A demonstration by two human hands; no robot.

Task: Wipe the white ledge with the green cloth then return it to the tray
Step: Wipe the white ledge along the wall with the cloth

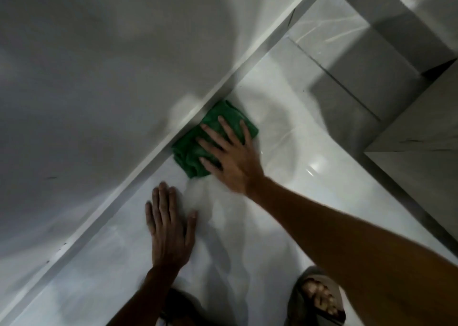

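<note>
White ledge (285, 127), crumpled green cloth (190, 152) under spread right hand (231, 157), left hand (171, 226) flat

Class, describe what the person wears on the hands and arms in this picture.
Nothing is worn: the left hand and right hand are bare, without gloves, rings or a watch. Both forearms show no sleeves as far as the picture's edge.

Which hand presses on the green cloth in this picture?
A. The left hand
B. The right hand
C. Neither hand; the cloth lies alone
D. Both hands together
B. The right hand lies flat with spread fingers on the green cloth at the ledge's raised edge, while the left hand rests palm-down on the bare white ledge, apart from the cloth.
</note>
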